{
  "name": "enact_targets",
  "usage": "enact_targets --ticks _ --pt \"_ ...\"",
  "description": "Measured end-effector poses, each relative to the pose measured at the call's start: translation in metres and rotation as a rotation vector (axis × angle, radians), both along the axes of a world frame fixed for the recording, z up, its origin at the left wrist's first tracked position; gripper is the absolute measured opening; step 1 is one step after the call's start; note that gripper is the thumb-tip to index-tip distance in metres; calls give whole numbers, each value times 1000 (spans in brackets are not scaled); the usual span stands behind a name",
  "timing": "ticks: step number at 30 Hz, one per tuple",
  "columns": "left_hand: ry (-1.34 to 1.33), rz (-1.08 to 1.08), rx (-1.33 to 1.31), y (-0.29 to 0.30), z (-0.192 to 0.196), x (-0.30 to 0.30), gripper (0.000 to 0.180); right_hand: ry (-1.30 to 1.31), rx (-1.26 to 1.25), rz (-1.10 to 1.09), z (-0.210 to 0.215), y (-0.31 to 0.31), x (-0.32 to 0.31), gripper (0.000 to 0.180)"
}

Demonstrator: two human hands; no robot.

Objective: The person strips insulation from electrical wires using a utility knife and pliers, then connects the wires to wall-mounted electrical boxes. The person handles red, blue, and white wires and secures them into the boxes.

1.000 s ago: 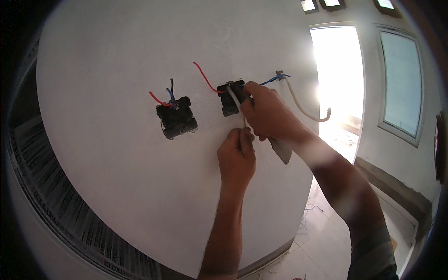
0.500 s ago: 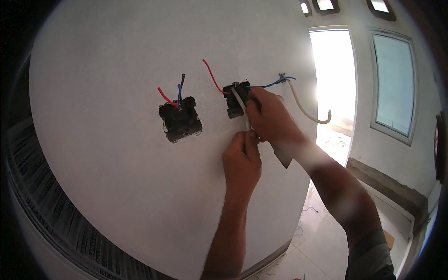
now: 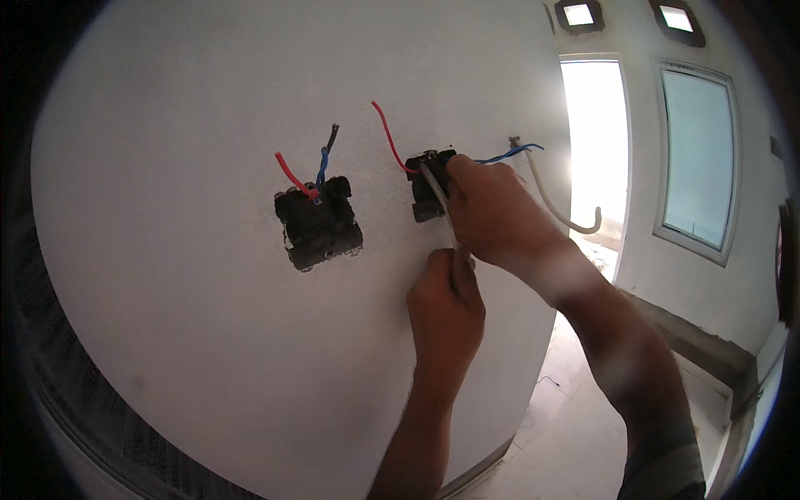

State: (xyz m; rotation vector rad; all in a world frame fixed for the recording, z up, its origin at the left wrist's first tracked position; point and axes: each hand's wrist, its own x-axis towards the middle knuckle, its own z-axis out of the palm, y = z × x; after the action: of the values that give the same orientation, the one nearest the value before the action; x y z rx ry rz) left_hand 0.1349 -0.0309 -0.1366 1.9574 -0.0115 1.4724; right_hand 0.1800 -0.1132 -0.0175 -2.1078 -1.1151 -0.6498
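Note:
My left hand (image 3: 446, 300) is closed, its thumb and fingers pinching the lower end of a white cable (image 3: 437, 187). That cable runs down out of a black wall box (image 3: 427, 210) set into the white wall. Just above the left hand, my right hand (image 3: 500, 208) is curled against the cable and covers the box's right side. What its fingers grip is hidden from this side. A red wire (image 3: 385, 133) rises from the box's upper left, and twisted blue wires (image 3: 504, 156) stretch to the right behind my right hand.
To the left, a second black wall box (image 3: 321, 229) has a red wire (image 3: 292, 173), a blue wire (image 3: 322, 167) and a black one sticking out. Another pale cable (image 3: 546, 196) hangs in a curve near the bright doorway (image 3: 593, 142). A window (image 3: 696, 158) is farther right.
The view has shifted slightly. Both hands remain at the white cable. A flat grey pointed piece below my right hand earlier is now out of sight.

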Motion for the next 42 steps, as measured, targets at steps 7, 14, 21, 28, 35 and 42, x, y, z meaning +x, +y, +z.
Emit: enact_targets --ticks 7,14,21,28,35,42 --pt "-55 -40 9 0 -1 4 40 -90 -138 -32 10 1 2 21" --pt "-34 -34 -22 -4 3 1 17 194 -100 52 20 -16 -13 28" --pt "-25 -6 22 -4 4 1 16 246 -96 58 21 -18 -18 21" --pt "26 -118 -73 -3 2 2 14 345 -110 68 23 -23 -20 18" --pt "66 -123 -17 -1 -1 -1 34 326 -143 64 20 -27 -25 24" --pt "105 -236 -91 -7 1 -13 37 319 -174 74 15 -32 -31 32"
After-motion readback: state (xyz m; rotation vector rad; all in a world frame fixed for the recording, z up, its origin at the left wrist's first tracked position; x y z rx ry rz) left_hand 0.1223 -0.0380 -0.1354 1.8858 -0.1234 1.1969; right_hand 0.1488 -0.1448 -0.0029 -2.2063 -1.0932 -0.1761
